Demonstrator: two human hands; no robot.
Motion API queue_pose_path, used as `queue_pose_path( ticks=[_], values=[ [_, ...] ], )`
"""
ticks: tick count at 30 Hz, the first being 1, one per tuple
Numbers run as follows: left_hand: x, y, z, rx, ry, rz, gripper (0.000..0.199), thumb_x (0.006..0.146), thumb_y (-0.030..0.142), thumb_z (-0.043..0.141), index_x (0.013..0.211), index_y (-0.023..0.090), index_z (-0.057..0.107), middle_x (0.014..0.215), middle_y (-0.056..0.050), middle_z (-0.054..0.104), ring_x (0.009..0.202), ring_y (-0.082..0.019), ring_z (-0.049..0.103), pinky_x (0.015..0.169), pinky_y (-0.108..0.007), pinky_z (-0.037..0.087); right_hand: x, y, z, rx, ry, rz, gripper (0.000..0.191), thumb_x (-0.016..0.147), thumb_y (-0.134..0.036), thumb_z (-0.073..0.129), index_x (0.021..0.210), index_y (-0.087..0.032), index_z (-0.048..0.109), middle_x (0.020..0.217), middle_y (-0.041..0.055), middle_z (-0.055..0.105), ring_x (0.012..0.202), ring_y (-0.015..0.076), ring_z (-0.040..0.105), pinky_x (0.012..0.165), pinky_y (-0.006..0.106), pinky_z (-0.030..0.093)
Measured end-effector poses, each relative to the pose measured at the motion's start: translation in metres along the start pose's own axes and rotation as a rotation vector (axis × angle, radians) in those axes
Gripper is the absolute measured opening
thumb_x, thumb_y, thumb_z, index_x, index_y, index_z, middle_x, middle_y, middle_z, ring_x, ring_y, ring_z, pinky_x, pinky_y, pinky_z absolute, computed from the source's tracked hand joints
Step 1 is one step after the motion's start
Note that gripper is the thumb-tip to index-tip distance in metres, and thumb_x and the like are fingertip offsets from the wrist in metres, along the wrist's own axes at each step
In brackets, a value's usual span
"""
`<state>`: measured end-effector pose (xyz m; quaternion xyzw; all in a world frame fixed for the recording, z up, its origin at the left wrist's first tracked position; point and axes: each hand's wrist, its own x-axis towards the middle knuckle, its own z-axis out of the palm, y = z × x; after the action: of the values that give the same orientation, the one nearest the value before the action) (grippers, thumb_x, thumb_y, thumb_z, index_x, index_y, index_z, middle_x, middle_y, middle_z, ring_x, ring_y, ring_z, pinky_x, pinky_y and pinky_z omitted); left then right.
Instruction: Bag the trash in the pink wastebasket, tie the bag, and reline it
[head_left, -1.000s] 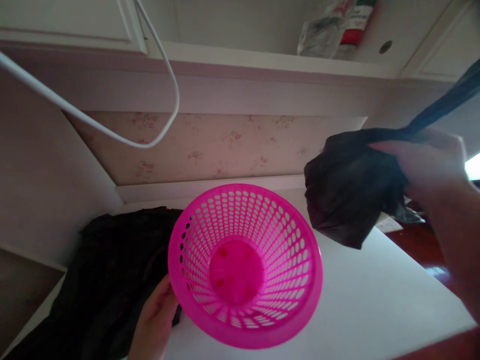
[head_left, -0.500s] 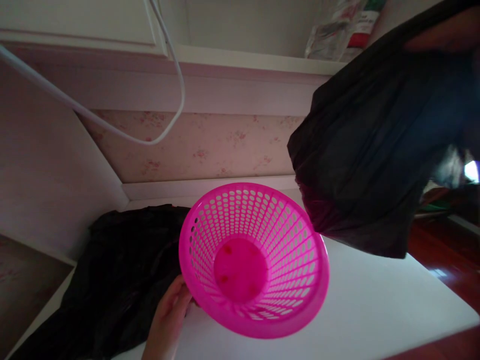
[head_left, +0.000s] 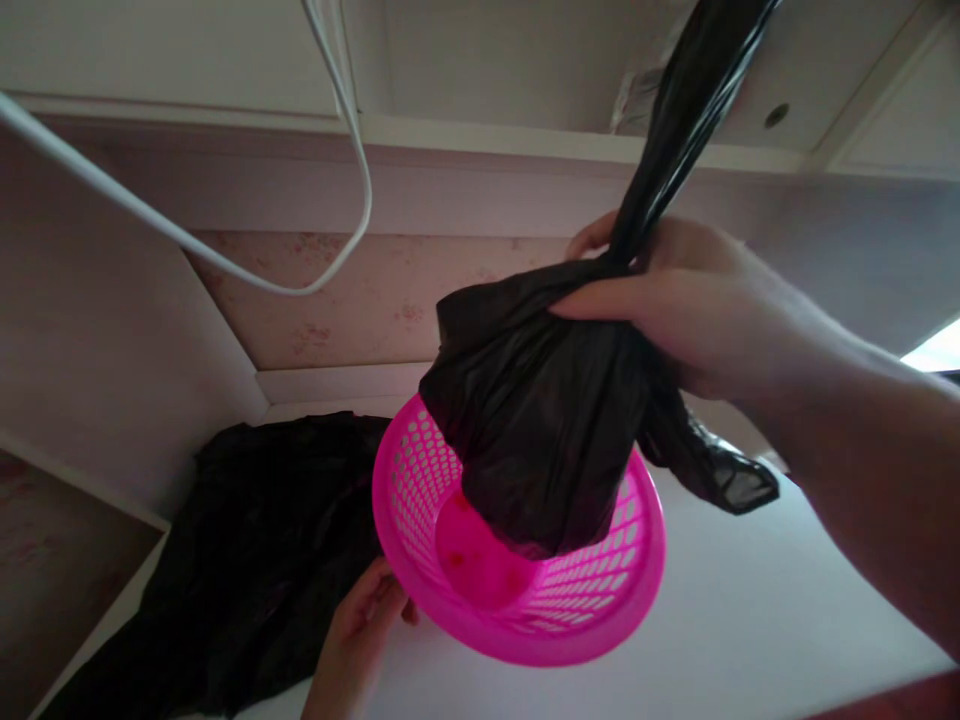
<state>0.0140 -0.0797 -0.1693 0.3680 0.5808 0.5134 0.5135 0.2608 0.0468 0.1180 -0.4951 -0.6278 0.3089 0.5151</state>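
A pink perforated plastic basket point(head_left: 607, 630) stands on the white tabletop with its mouth towards me. My left hand point(head_left: 364, 610) is closed at the basket's lower left side, its fingertips partly hidden behind the wall. Above the basket, my right hand point(head_left: 660, 290) grips a black plastic bag point(head_left: 547, 420), thumb in front and fingers behind. The bag's bunched lower part hangs inside the basket mouth and hides part of the far wall. A twisted length of the bag rises out of the top of the view, and a loose end dangles below my wrist.
Another black plastic bag or sheet point(head_left: 277, 550) lies crumpled left of the basket. A white cable point(head_left: 225, 265) loops down at the upper left, in front of a shelf point(head_left: 495, 135) holding a clear package point(head_left: 636, 100). The white tabletop point(head_left: 750, 600) extends to the right.
My right hand has brought the black bag from the upper right leftward and down into the basket's mouth. My left hand stays at the basket, which has barely shifted.
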Motion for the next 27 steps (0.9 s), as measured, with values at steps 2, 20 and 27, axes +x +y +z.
queue_pose_path(
  ticks=[2, 20, 27],
  values=[
    [-0.002, 0.0, 0.0, -0.014, -0.01, 0.009, 0.052, 0.067, 0.07, 0.082, 0.08, 0.02, 0.079, 0.066, -0.004, 0.067, 0.068, -0.021, 0.061, 0.068, -0.03, 0.053, -0.005, 0.015, 0.008, 0.018, -0.144, 0.015, 0.042, 0.07, -0.012, 0.081, 0.111, -0.015, 0.076, 0.069, -0.0043, 0.072, 0.061, 0.017, 0.072, 0.062, 0.028, 0.059],
    [-0.023, 0.107, -0.022, 0.57, 0.129, 0.883, 0.009, 0.087, 0.034, 0.075, 0.092, 0.028, 0.079, 0.09, -0.001, 0.079, 0.078, -0.019, 0.074, 0.071, -0.023, 0.061, -0.062, 0.083, 0.019, -0.173, -0.535, 0.099, 0.02, 0.076, -0.036, 0.082, 0.087, -0.021, 0.073, 0.075, -0.0034, 0.07, 0.071, 0.0164, 0.063, 0.063, 0.027, 0.048],
    [-0.004, 0.171, 0.058, 1.173, -0.281, 1.075, 0.016, 0.094, 0.022, 0.066, 0.108, 0.023, 0.074, 0.104, -0.004, 0.08, 0.096, -0.027, 0.077, 0.086, -0.042, 0.063, -0.068, 0.098, 0.021, -0.051, -0.837, 0.133, 0.034, 0.071, -0.019, 0.081, 0.104, -0.019, 0.074, 0.089, 0.0005, 0.076, 0.085, 0.0212, 0.07, 0.074, 0.029, 0.055]
  ],
)
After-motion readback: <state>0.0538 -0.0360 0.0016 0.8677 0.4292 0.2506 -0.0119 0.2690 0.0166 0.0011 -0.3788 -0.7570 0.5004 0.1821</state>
